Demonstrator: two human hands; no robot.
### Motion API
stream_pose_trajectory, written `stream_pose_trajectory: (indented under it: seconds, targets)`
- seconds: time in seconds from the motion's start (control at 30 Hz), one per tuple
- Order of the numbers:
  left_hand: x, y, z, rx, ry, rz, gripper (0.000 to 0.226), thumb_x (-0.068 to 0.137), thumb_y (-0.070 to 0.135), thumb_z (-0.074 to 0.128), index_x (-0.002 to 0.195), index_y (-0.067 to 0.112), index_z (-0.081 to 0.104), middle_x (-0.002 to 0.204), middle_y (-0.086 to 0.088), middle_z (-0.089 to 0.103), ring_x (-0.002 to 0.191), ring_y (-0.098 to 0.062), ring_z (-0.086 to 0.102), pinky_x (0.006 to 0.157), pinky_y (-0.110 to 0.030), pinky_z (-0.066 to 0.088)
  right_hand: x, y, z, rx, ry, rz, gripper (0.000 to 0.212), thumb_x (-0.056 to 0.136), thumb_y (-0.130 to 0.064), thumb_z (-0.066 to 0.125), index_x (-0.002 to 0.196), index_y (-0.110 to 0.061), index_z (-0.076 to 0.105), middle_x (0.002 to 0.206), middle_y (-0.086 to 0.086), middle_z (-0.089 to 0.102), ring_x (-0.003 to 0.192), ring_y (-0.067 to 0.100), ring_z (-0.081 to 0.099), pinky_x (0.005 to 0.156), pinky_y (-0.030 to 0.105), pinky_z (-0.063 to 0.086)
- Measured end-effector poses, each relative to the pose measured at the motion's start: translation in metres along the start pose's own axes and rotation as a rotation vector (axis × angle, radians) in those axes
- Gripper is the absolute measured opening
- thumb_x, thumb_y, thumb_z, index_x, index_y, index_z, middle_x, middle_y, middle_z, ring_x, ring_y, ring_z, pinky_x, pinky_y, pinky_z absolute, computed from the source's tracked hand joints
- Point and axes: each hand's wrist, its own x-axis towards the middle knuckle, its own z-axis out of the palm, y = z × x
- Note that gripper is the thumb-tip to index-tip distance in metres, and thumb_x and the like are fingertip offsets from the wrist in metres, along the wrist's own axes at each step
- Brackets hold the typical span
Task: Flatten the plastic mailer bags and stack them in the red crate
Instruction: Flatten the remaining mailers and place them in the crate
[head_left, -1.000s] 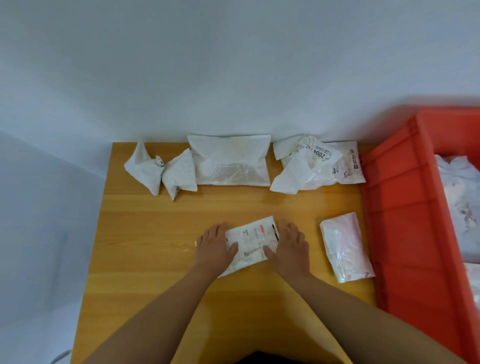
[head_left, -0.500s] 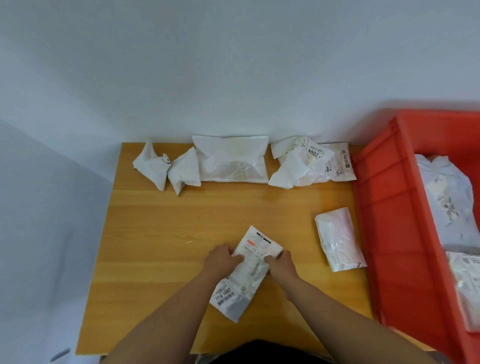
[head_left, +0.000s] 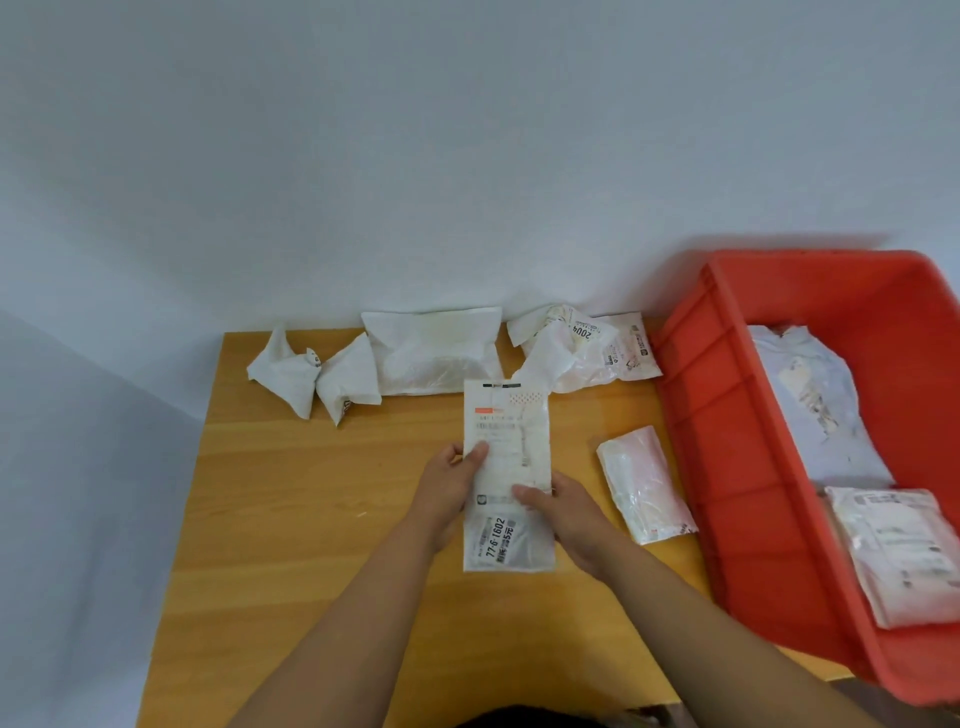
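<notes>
A white mailer bag (head_left: 511, 441) with printed labels is unfolded to full length and held upright above the wooden table (head_left: 291, 493). My left hand (head_left: 451, 486) pinches its left edge, thumb on the front. My right hand (head_left: 563, 512) grips its right side lower down. The red crate (head_left: 727, 457) stands at the right and holds two flattened white bags (head_left: 815, 405) (head_left: 904, 551).
A pinkish folded bag (head_left: 641, 483) lies between my hands and the crate. Along the back edge by the wall lie a crumpled bag (head_left: 311, 376), a wide white bag (head_left: 431, 351) and a crumpled pile (head_left: 576, 348).
The bag lay folded under both flat hands a second ago. Both hands then took hold of it, unfolded it and raised it straight. The view shifted right, showing more of the crate.
</notes>
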Motion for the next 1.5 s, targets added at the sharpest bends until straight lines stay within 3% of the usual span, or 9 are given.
stream_pose_trajectory:
  seconds: [0.23,0.47,0.6,0.77,0.97,1.03,1.2,1.37,1.5]
  targets:
    - [-0.016,0.030,0.033,0.019,-0.252,0.065,0.030,0.092,0.011,0.064,0.121,0.004,0.062,0.117,-0.016,0.071,0.104,-0.035,0.069,0.087,-0.048,0.057,-0.031,-0.045,-0.018,0.086,0.105,-0.161,0.024,0.095,-0.006,0.062,0.119,-0.008,0.066,0.104,0.010,0.076,0.094,0.028,0.074,0.077,0.039,0.060]
    - [-0.035,0.058,0.085,0.121,-0.197,0.209,0.029,0.092,0.007,0.064,0.121,0.008,0.064,0.114,-0.009,0.073,0.102,-0.030,0.071,0.090,-0.049,0.056,-0.049,-0.074,-0.057,0.127,0.113,-0.285,0.025,0.094,-0.005,0.063,0.119,-0.007,0.067,0.105,0.011,0.076,0.098,0.031,0.073,0.087,0.050,0.058]
    - [-0.044,0.079,0.130,0.117,-0.185,0.292,0.029,0.091,0.005,0.064,0.119,0.007,0.064,0.113,-0.009,0.073,0.103,-0.030,0.070,0.089,-0.047,0.056,-0.057,-0.092,-0.091,0.113,0.113,-0.355,0.029,0.090,-0.024,0.071,0.119,-0.023,0.068,0.110,0.006,0.075,0.100,0.030,0.072,0.090,0.050,0.055]
    - [-0.040,0.090,0.203,0.201,-0.189,0.347,0.029,0.091,0.011,0.067,0.120,0.010,0.065,0.113,-0.005,0.074,0.103,-0.027,0.071,0.087,-0.043,0.057,-0.077,-0.115,-0.158,0.110,0.137,-0.416,0.030,0.094,-0.008,0.065,0.123,-0.018,0.064,0.111,0.004,0.075,0.100,0.024,0.072,0.086,0.042,0.058]
    - [-0.023,0.072,0.289,0.318,-0.189,0.315,0.021,0.098,0.015,0.058,0.118,0.010,0.063,0.107,-0.004,0.073,0.088,-0.010,0.072,0.072,-0.023,0.057,-0.084,-0.121,-0.257,0.091,0.347,-0.448,0.027,0.094,-0.013,0.066,0.121,-0.018,0.063,0.108,0.001,0.075,0.097,0.021,0.073,0.083,0.038,0.058]
    - [-0.011,0.061,0.307,0.422,-0.146,0.341,0.019,0.097,0.017,0.059,0.116,0.016,0.063,0.110,0.002,0.069,0.096,-0.010,0.067,0.083,-0.020,0.054,-0.079,-0.118,-0.291,0.102,0.445,-0.453,0.026,0.094,-0.015,0.066,0.120,-0.019,0.064,0.109,-0.001,0.075,0.098,0.018,0.073,0.085,0.038,0.057]
    - [0.012,0.031,0.338,0.796,-0.144,0.381,0.038,0.092,0.028,0.061,0.129,0.023,0.058,0.130,0.006,0.060,0.119,-0.014,0.057,0.105,-0.033,0.044,-0.064,-0.093,-0.367,0.085,0.579,-0.332,0.027,0.087,-0.012,0.066,0.113,-0.013,0.067,0.107,0.002,0.075,0.099,0.021,0.071,0.093,0.045,0.056]
    - [0.018,0.013,0.350,1.166,-0.094,0.554,0.043,0.095,0.020,0.058,0.137,0.019,0.052,0.143,0.002,0.047,0.134,-0.019,0.039,0.107,-0.026,0.026,-0.052,-0.052,-0.396,-0.116,0.487,-0.042,0.008,0.085,-0.011,0.064,0.091,-0.007,0.068,0.083,0.009,0.069,0.066,0.024,0.061,0.059,0.032,0.044]
    - [0.024,0.005,0.346,1.183,-0.055,0.625,0.041,0.091,0.008,0.055,0.131,0.018,0.057,0.140,0.000,0.050,0.134,-0.022,0.041,0.112,-0.030,0.026,-0.043,-0.030,-0.401,-0.321,0.334,0.098,0.017,0.087,-0.014,0.067,0.071,-0.009,0.063,0.062,0.006,0.056,0.050,0.018,0.047,0.053,0.028,0.033]
